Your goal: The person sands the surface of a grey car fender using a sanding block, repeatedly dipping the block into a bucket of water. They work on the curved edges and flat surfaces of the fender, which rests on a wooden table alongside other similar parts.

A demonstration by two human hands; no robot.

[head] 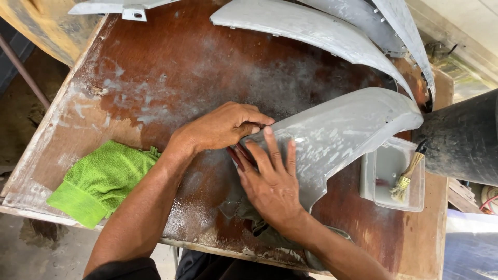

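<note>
Pressing both hands, left hand (223, 127) and right hand (272, 184), on grey panel (342, 135).

A crumpled green cloth (101, 181) lies on the dusty brown wooden surface (171, 67) near its left edge. At the right, a clear plastic tub (386, 179) holds a small paintbrush (409, 172). More grey curved panels (311, 28) rest along the far side.

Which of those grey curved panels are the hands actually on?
The nearest grey panel, beside the plastic tub; both the left hand and right hand press it. The others lie untouched behind.
</note>
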